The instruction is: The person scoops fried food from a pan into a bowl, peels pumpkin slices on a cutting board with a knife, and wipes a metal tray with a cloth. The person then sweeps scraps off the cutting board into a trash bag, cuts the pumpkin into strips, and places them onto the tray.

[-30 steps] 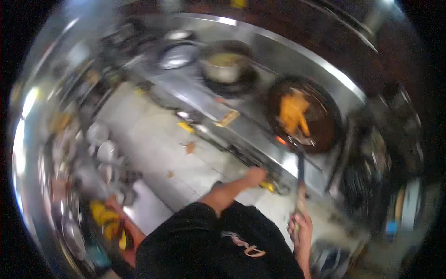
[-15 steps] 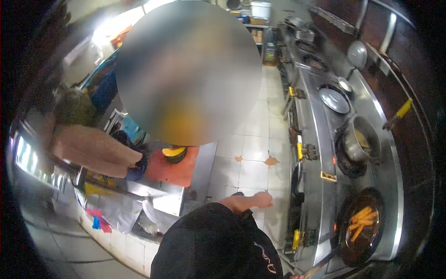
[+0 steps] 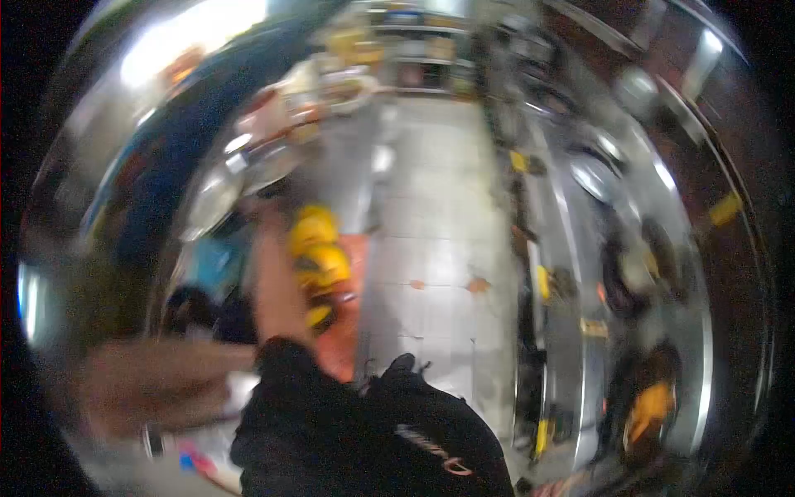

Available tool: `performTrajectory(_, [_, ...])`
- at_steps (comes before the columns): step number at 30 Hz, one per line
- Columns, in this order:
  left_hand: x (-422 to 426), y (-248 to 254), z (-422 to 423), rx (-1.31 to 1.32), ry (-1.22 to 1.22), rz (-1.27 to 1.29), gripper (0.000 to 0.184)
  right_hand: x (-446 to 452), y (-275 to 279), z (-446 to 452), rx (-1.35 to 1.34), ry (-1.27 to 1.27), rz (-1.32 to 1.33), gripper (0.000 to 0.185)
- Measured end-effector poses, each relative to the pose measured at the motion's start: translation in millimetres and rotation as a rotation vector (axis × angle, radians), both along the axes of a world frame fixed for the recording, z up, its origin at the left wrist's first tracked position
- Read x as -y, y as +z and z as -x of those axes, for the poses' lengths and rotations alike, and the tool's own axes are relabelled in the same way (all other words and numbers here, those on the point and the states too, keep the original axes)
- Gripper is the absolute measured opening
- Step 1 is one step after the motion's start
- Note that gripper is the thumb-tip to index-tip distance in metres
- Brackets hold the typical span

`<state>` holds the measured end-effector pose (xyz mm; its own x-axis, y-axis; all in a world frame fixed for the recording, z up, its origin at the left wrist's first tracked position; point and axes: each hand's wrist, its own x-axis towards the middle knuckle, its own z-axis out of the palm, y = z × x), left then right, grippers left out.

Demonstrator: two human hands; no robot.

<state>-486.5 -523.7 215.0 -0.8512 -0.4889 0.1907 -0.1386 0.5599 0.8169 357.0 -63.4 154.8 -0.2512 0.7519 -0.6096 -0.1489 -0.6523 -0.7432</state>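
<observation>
Rounds [image 3: 321, 263], bulging and yellow, line your orange board [image 3: 341, 344]; left hand [image 3: 267, 207] has swung beyond it, its grip, like right hand's [image 3: 553, 489], too blurred to tell.

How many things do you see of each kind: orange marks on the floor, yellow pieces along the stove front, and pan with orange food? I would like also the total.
Orange floor marks: 2
Yellow pieces along stove front: 3
Pan with orange food: 1
Total: 6
</observation>
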Motion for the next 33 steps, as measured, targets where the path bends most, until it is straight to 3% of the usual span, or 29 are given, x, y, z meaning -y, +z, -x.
performTrajectory(1, [19,-18,9,0.045,-0.083,0.005,0.05,23,42,65,0.003,-0.268,0.089,0.053])
performTrajectory(2, [25,-39,19,0.087,-0.178,-0.024,0.05,55,92,116,0.356,-0.395,-0.141,0.049])
performTrajectory(3, [28,-62,26,0.128,-0.256,-0.083,0.05,51,67,97,0.121,-0.379,-0.092,0.036])
performTrajectory(4, [32,-86,25,0.182,-0.319,-0.135,0.049,50,60,93,0.118,-0.416,-0.123,0.017])
performTrajectory(6, [32,-129,12,0.316,-0.368,-0.264,0.049,61,91,129,0.042,-0.442,-0.194,0.013])
performTrajectory(7, [29,-144,-6,0.388,-0.374,-0.32,0.049,60,88,128,0.046,-0.351,-0.292,0.015])
performTrajectory(11, [35,-181,-85,0.627,-0.354,-0.476,0.048,55,99,134,0.047,-0.411,-0.345,0.009])
performTrajectory(15, [45,-183,-121,0.715,-0.318,-0.522,0.047,53,102,133,0.026,-0.451,-0.351,0.009])
performTrajectory(24, [54,-156,-105,0.649,-0.32,-0.545,0.045,83,103,125,0.038,-0.508,-0.277,0.011])
performTrajectory(33, [-16,-116,-100,0.528,-0.437,-0.609,0.043,84,103,107,-0.056,-0.495,-0.291,0.012])
